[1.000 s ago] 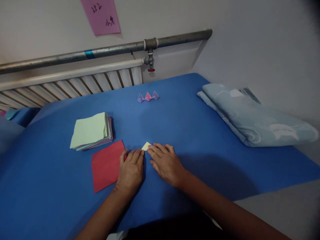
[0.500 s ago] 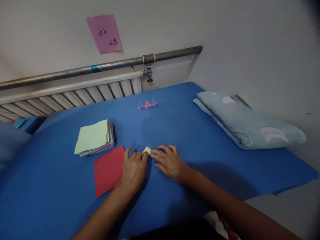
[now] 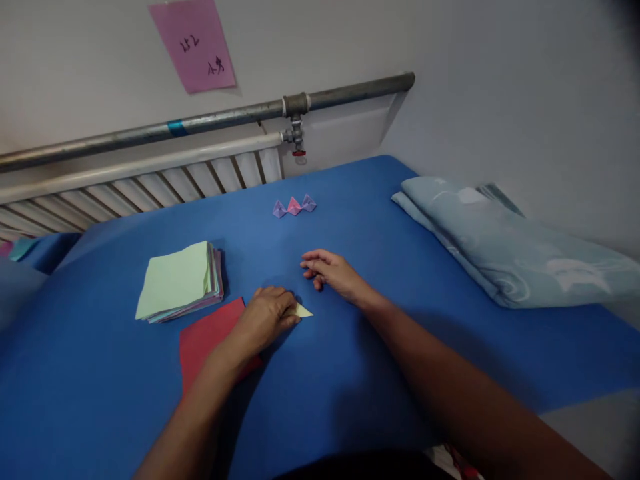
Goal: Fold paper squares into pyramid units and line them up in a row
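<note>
A small pale yellow folded paper (image 3: 304,311) pokes out from under the fingers of my left hand (image 3: 267,317), which grips it close to the blue surface (image 3: 320,400). Its visible part is a pointed corner facing right; the rest is hidden by the fingers. My right hand (image 3: 333,272) is raised a little to the upper right of the paper, fingers loosely curved and apart, holding nothing. Beneath my left wrist and forearm lies a red paper sheet (image 3: 207,337), partly covered.
A stack of coloured paper (image 3: 175,280), light green on top, sits at the left. Three small folded papers (image 3: 294,206) stand in a row farther back. A folded light blue blanket (image 3: 520,247) lies at the right. A radiator (image 3: 200,177) and pipe (image 3: 230,118) run along the wall.
My right hand has let go of the yellow paper and lifted up and away. My left hand has turned and closed on the paper, whose corner now points right. The view has shifted slightly.
</note>
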A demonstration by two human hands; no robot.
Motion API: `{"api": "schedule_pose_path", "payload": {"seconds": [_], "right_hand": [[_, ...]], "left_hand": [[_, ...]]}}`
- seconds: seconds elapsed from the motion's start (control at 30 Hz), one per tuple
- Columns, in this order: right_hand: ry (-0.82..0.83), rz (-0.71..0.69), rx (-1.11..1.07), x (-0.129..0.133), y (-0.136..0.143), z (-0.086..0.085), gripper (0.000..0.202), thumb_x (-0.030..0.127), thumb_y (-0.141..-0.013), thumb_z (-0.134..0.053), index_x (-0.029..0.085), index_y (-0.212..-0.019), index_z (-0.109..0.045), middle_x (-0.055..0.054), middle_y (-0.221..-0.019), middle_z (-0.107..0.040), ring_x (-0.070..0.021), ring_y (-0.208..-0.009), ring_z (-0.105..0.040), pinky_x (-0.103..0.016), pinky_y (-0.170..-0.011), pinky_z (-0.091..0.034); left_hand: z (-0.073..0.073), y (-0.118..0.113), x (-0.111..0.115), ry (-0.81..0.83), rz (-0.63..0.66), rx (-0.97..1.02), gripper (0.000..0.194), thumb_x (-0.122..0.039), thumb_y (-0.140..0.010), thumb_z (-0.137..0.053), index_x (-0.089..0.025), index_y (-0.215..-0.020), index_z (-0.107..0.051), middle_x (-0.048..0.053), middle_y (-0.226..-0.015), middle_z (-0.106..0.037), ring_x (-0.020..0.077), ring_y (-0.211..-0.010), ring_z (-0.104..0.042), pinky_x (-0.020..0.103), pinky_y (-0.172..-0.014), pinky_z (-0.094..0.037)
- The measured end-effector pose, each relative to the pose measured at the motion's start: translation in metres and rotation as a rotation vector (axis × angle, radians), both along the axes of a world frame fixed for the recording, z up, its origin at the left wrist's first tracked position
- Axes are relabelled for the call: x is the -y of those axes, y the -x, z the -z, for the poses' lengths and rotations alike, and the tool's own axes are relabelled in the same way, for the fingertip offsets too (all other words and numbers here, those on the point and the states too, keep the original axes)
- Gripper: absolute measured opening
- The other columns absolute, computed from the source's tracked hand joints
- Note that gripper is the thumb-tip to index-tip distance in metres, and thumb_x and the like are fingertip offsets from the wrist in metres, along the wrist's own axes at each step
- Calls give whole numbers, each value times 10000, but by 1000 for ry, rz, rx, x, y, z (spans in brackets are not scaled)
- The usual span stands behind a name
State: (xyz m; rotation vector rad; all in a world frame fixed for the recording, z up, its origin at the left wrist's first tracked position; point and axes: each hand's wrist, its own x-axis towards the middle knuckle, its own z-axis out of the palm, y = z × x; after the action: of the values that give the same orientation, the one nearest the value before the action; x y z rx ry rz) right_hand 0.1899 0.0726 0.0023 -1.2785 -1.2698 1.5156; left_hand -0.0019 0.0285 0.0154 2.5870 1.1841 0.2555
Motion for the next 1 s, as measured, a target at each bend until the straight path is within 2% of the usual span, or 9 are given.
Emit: {"api": "schedule_pose_path", "payload": {"seconds": [0.13, 0.27, 0.43, 0.53, 0.77, 0.9, 1.0], "right_hand": [[27, -27, -115, 2, -5, 3, 151, 185, -842, -555, 170, -988, -594, -19, -817, -659, -59, -512, -537, -182, -465, -431], [62, -39, -109, 0, -5, 1, 145, 181, -821, -583, 170, -965, -595, -7, -782, -659, -57, -502, -540, -174, -457, -427], [63, -5, -57, 0, -2, 1, 116, 179, -830, -555, 169, -937, -599, 1, -758, -650, -48, -442, -505, -185, -441, -417], [43, 34, -16, 6, 1, 0, 101, 200, -833, -546, 172, -912, -604, 13, -715, -633, -42, -411, -482, -186, -435, -406], [53, -37, 47, 17, 6, -4, 85, 220, -815, -534, 177, -870, -583, 38, -647, -601, -45, -383, -460, -184, -413, -383], [-32, -4, 132, 27, 10, -2, 148, 350, -809, -575, 207, -827, -543, 70, -565, -511, -70, -407, -441, -185, -382, -354], [-174, 12, 244, 34, 14, 2, 180, 344, -775, -637, 215, -859, -543, 68, -589, -515, -82, -495, -477, -187, -452, -382]], "left_hand": [[2, 4, 0, 11, 5, 65, 111, -296, -874, -592, -201, -848, -642, 18, -814, -664, 179, -780, -598, 330, -740, -420], [3, 7, -1, 47, -6, 126, 128, -305, -892, -583, -214, -928, -664, 11, -843, -694, 171, -778, -628, 336, -764, -445], [7, 8, 5, -50, -34, 182, 211, -281, -939, -496, -192, -1047, -653, 40, -899, -719, 187, -808, -655, 344, -754, -493], [10, 8, 7, -65, -79, 245, 233, -291, -954, -466, -195, -1051, -655, 44, -896, -725, 173, -815, -664, 317, -748, -514], [16, 12, -1, 22, -123, 346, 230, -301, -954, -470, -210, -1010, -673, 30, -875, -733, 158, -798, -673, 302, -746, -514], [18, 11, -1, 41, -160, 371, 244, -313, -960, -453, -213, -984, -675, 29, -885, -733, 155, -801, -670, 296, -734, -502], [19, 9, -1, 36, -174, 373, 245, -326, -961, -452, -210, -961, -668, 24, -862, -728, 153, -780, -664, 297, -725, -492]]}}
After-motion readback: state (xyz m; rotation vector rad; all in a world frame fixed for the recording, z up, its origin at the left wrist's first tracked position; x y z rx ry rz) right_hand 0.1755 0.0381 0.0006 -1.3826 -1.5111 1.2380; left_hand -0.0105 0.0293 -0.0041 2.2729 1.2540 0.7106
